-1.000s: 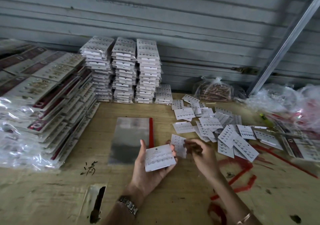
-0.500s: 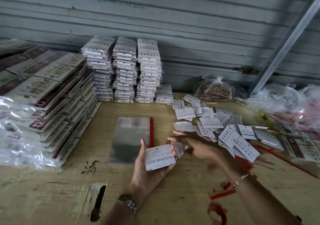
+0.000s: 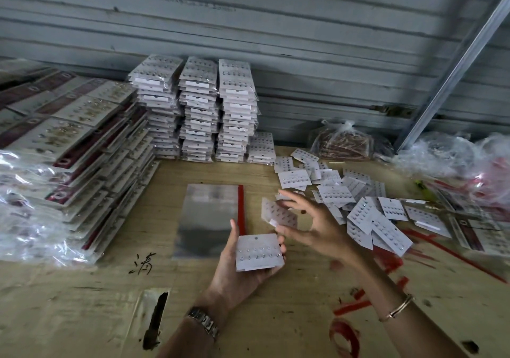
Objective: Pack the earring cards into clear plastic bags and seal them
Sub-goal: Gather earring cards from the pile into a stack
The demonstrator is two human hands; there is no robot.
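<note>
At the near middle of the bench (image 3: 289, 316), the left hand (image 3: 234, 275) grips an earring card (image 3: 259, 251) face up, its long axis and stud rows running left to right and its hang hole toward the far edge. Just to the right, the right hand (image 3: 317, 228) spreads its fingers around a blurred card (image 3: 278, 214); whether it grips that card I cannot tell. The clear bags (image 3: 207, 219) lie just beyond, their long axis near to far.

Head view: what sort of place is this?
Likely a small packing workshop or stockroom: tall stacks of bagged earring cards against a metal shutter, loose cards strewn on a cardboard-covered bench.
</note>
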